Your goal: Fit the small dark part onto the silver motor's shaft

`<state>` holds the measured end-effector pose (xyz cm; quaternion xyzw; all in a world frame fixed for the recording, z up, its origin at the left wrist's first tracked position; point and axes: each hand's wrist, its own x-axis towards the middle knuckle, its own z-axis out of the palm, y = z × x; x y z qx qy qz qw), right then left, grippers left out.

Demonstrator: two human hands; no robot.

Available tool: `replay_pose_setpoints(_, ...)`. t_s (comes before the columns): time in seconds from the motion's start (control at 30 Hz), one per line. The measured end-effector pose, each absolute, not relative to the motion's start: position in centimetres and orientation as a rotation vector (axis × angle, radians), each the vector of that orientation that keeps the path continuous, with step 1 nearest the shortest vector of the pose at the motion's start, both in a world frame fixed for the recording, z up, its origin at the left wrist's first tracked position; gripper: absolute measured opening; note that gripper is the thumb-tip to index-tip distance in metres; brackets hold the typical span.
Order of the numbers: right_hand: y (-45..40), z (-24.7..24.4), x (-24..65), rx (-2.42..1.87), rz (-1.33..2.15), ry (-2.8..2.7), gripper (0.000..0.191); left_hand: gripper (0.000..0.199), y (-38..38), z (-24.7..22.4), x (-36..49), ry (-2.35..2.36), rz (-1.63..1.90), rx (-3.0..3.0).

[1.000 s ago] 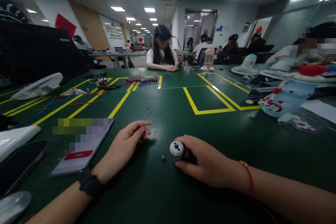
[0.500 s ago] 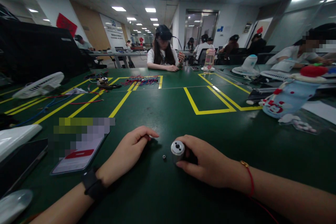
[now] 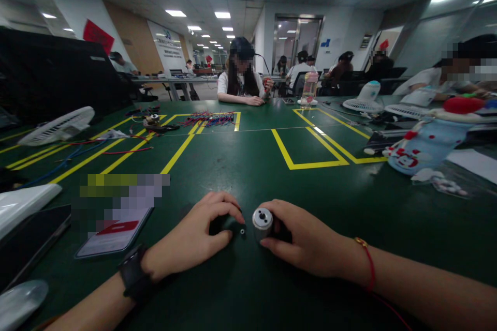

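Observation:
My right hand is wrapped round a silver metal cylinder that stands upright on the green table. Its top face has a dark central hole and smaller holes beside it; it looks like a small motor body. Left of the cylinder lies a tiny metal ring-like piece on the tabletop. Close beside that piece hovers my left hand, its thumb and forefinger apart with nothing between them. A black watch is on my left wrist, a red string bracelet on my right.
A phone lies left of my left arm, with a white mouse nearer me. Coloured wires sit farther back. On the right stand a blue tumbler and small fans. A person sits across the table.
My left hand has moved right and nearer to the tiny piece, its thumb and forefinger spreading apart. My right hand and the cylinder stay in place.

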<state>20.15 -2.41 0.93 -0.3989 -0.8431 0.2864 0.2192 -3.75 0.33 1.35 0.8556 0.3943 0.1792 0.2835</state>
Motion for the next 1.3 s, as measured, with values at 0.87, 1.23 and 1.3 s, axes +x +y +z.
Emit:
replay_pose_setpoints(0.87,-2.4,0.5,19.9,-1.050,0.707,-2.334,0.027,0.019,-1.4,3.3,-0.8,1.082,0.810,2.367)
replay_pose_setpoints(1.23,-2.4,0.5,20.0,-1.038,0.715,-2.344,0.032,0.030,-1.8,3.5,-1.0,0.981,0.756,2.322)
replay_pose_setpoints(1.3,-2.4,0.5,20.0,-1.039,0.723,-2.345,0.032,0.033,-1.9,3.5,-1.3,0.963,0.736,2.313)
